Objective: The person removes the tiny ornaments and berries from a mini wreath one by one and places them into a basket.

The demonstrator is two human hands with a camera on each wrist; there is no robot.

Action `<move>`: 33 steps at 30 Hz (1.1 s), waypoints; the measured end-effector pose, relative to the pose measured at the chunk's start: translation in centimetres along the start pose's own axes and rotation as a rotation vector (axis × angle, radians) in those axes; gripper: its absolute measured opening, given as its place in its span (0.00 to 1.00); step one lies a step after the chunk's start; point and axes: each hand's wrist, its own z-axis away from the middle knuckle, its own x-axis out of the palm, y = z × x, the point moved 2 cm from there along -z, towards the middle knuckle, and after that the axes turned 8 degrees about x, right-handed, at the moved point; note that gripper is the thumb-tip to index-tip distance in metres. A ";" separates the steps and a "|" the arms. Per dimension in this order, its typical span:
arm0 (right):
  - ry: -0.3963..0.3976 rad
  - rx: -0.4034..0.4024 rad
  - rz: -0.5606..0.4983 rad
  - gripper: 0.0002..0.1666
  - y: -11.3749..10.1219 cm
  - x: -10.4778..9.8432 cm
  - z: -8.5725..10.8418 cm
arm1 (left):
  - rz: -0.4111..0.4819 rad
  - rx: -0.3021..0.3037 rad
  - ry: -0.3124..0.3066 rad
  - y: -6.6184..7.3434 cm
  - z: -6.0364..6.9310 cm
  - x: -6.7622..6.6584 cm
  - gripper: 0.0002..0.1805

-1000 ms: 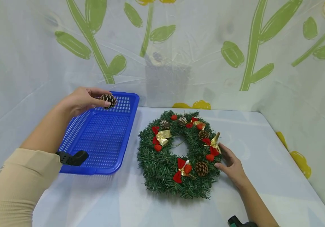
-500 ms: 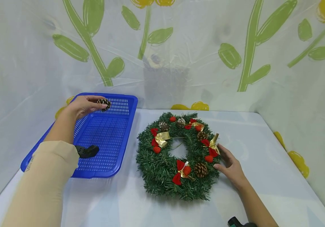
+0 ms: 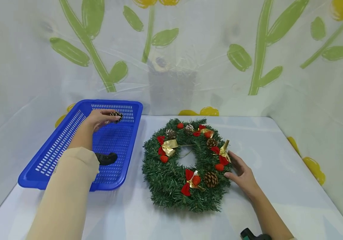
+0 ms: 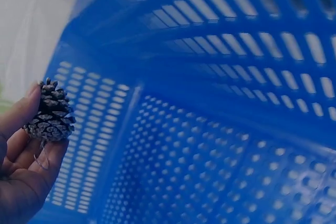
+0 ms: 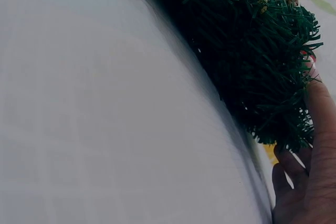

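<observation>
My left hand (image 3: 99,119) pinches a small frosted pine cone (image 3: 116,116) between thumb and fingers, above the far part of a blue plastic basket (image 3: 126,160). In the left wrist view the pine cone (image 4: 51,113) has a thin wire loop at its base, and the basket's slotted walls surround it. A green Christmas wreath (image 3: 165,180) lies on the table, trimmed with red and gold bows, red berries and several pine cones. My right hand (image 3: 243,176) holds the wreath's right edge. In the right wrist view its thumb and fingers go round the green needles (image 5: 252,77).
The white table (image 3: 264,150) runs up to a hanging sheet (image 3: 213,76) printed with green leaves and yellow flowers. Black wrist-camera mounts (image 3: 107,159) sit on both forearms. The basket stands left of the wreath, with a strip of table between them.
My left hand has moved lower over the basket with the pine cone, its forearm swinging rightward. My right hand and the wreath stay in place, with a slight shift of view.
</observation>
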 end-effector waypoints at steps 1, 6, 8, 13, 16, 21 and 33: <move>-0.007 -0.001 -0.003 0.45 0.0 0.1 -0.1 | -0.007 -0.014 0.010 -0.2 0.0 0.2 0.40; -0.027 -0.007 -0.006 0.45 0.0 0.3 -0.3 | -0.028 -0.069 0.056 -1.0 -0.4 0.8 0.40; -0.027 -0.012 -0.009 0.45 0.0 0.2 -0.4 | -0.063 -0.055 0.059 -1.3 -0.6 1.0 0.40; -0.026 -0.020 -0.019 0.45 0.1 0.2 -0.3 | -0.180 0.035 0.098 -2.4 -1.1 1.8 0.39; -0.024 -0.016 -0.015 0.45 0.1 0.2 -0.3 | -0.221 0.074 0.140 -3.3 -1.3 1.9 0.37; -0.019 -0.006 -0.014 0.45 0.0 0.3 -0.2 | -0.225 0.081 0.148 -4.2 -1.7 1.8 0.37; -0.027 0.003 -0.015 0.46 0.1 0.0 -0.2 | -0.262 0.032 0.096 -4.5 -2.3 2.0 0.38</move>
